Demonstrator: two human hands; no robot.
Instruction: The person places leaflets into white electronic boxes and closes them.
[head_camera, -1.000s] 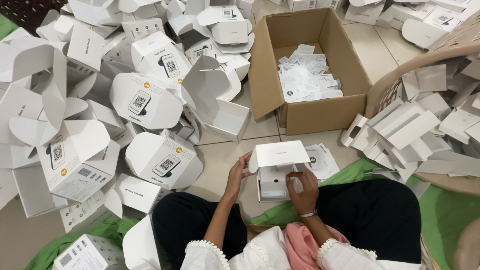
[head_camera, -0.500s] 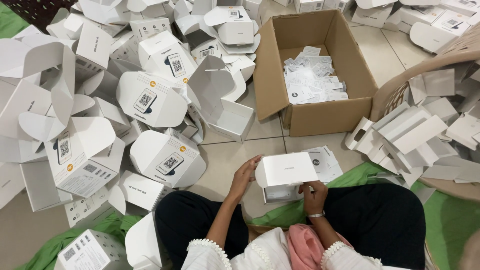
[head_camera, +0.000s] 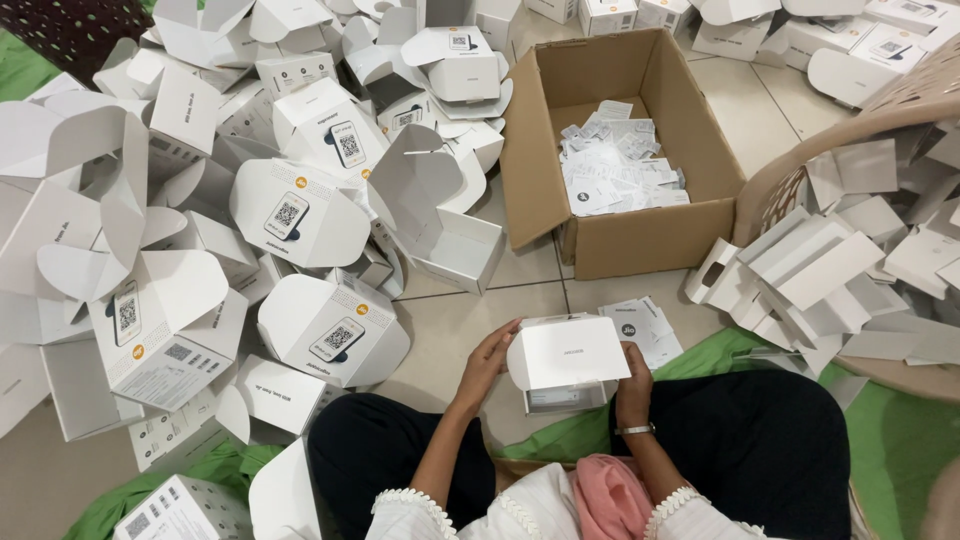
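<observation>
Small white box (head_camera: 568, 362), lid flap folded down over the top, held above the tiled floor (head_camera: 445, 325) just in front of the crossed legs. Left hand (head_camera: 487, 362) pressed flat against the box's left side, fingers spread upward along it. Right hand (head_camera: 634, 372) clamped on the right side, thumb at the lid's edge, a metal bracelet (head_camera: 634, 430) at the wrist. Hands apart, the box between them.

Just beyond the box, flat on the floor, a few white printed leaflets (head_camera: 640, 328). Farther out, toward the top edge of the floor, an open brown carton (head_camera: 610, 150) with a loose layer of white slips at its bottom. Along the whole left side, a heap of open white boxes (head_camera: 300, 215) with rounded flaps, many tipped over. At the right edge, a tan plastic basket (head_camera: 880, 110) with a spill of flat white card inserts (head_camera: 815, 270) at its mouth. Green cloth (head_camera: 890, 440) under the legs.
</observation>
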